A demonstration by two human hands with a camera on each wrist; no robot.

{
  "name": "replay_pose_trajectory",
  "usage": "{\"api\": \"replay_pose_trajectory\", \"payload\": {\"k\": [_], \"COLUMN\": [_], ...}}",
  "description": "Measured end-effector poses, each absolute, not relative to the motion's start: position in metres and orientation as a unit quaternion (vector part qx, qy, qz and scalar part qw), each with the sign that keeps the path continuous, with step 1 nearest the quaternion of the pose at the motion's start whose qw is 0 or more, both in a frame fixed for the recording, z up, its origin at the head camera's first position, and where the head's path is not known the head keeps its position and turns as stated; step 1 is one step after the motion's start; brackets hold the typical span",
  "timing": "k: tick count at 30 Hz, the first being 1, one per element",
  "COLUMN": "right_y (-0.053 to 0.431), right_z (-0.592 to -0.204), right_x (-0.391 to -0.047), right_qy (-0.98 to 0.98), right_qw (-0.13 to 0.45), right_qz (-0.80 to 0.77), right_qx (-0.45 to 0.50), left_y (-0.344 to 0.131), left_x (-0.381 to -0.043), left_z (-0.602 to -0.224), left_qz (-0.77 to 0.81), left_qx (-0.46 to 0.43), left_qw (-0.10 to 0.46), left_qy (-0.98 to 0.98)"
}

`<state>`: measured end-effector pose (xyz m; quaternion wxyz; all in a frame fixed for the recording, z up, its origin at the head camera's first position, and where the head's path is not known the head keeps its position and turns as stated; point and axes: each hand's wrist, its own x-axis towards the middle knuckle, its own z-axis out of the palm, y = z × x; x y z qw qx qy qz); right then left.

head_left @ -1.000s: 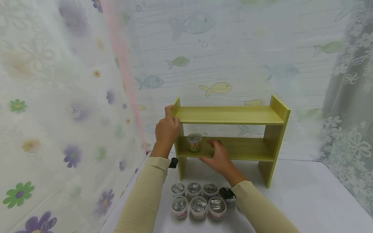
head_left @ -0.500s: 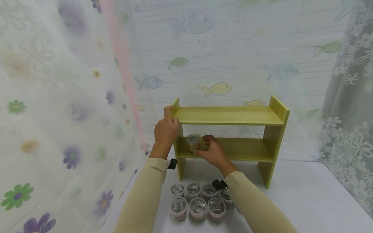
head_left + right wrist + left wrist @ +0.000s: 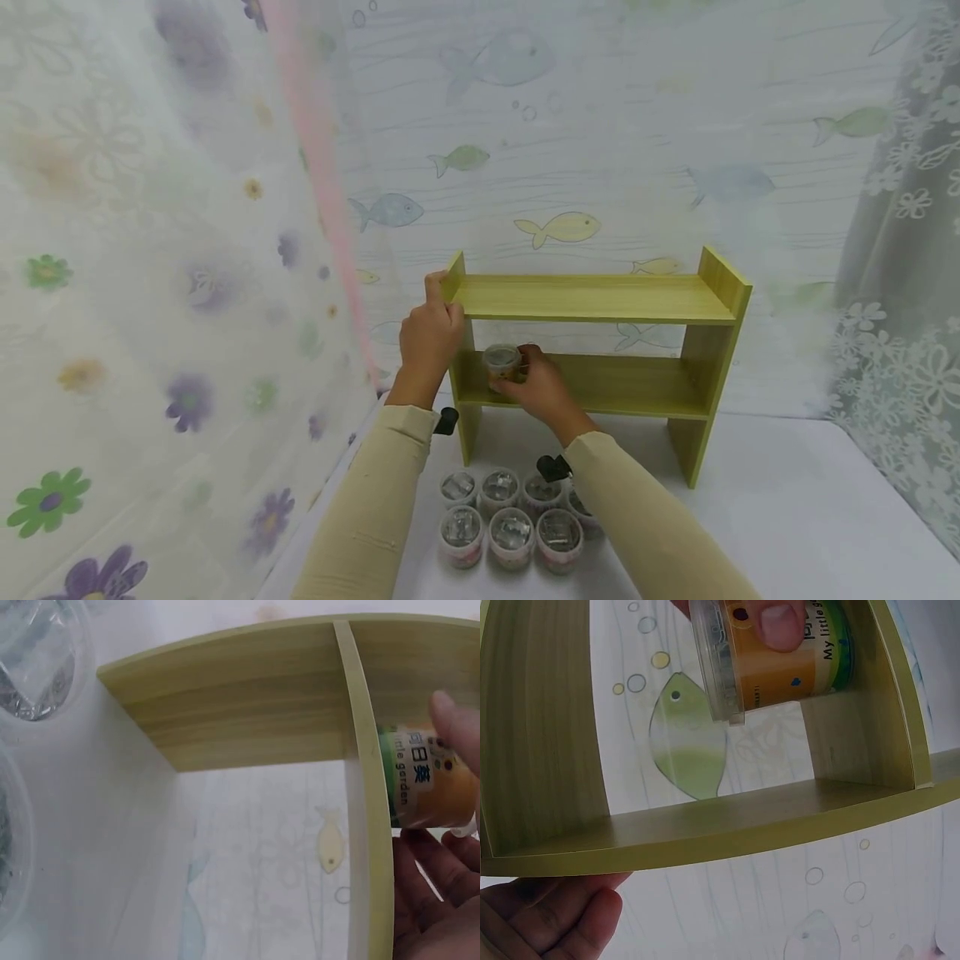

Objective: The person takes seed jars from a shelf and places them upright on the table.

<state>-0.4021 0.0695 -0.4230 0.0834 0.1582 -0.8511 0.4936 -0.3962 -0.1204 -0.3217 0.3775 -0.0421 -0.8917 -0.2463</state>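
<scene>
A small clear-lidded plastic cup (image 3: 780, 675) with an orange-and-green "little garden" label sits at the left end of the middle board. My right hand (image 3: 546, 385) holds it, thumb on the label in front and fingers round the far side; part of the label (image 3: 420, 776) shows in the right wrist view. My left hand (image 3: 432, 335) grips the upper left side panel of the yellow-green wooden shelf (image 3: 592, 297). In the left wrist view the curled fingers (image 3: 585, 919) of that hand lie against the panel's outer side.
Several similar lidded cups (image 3: 512, 533) stand in two rows on the white tablecloth (image 3: 795, 517) before the shelf, partly under my right forearm. A fish-patterned curtain (image 3: 630, 125) hangs behind, and a flowered one (image 3: 150, 333) on the left.
My right hand has moved left along the middle board and closed round the cup, which stays at about the same place. The left hand keeps its hold on the shelf.
</scene>
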Motion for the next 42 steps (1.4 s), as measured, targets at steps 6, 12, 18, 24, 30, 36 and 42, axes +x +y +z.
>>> {"api": "replay_pose_trajectory", "payload": {"k": [6, 12, 18, 24, 30, 36, 42], "right_y": [0.068, 0.076, 0.092, 0.111, 0.124, 0.121, 0.11], "right_z": [-0.424, -0.427, -0.429, -0.432, -0.431, -0.424, -0.418], "right_x": [-0.403, -0.404, -0.402, -0.4, -0.399, -0.404, -0.409], "right_qy": [-0.855, -0.856, -0.857, -0.865, -0.871, -0.867, -0.877], "right_qw": [0.092, 0.096, 0.093, 0.105, 0.108, 0.096, 0.103], "right_qz": [0.483, 0.48, 0.477, 0.457, 0.447, 0.46, 0.443], "right_qx": [0.163, 0.168, 0.169, 0.178, 0.175, 0.168, 0.155], "left_y": [-0.12, -0.121, -0.12, -0.12, -0.122, -0.121, -0.122], "left_x": [-0.398, -0.401, -0.402, -0.4, -0.4, -0.401, -0.402], "left_z": [-0.322, -0.324, -0.325, -0.324, -0.324, -0.324, -0.324], "left_qz": [-0.245, -0.245, -0.245, -0.251, -0.245, -0.241, -0.24], "left_qx": [-0.038, -0.036, -0.04, -0.044, -0.043, -0.038, -0.038], "left_qw": [0.376, 0.376, 0.377, 0.376, 0.385, 0.382, 0.385], "left_qy": [-0.893, -0.893, -0.892, -0.891, -0.889, -0.891, -0.89]}}
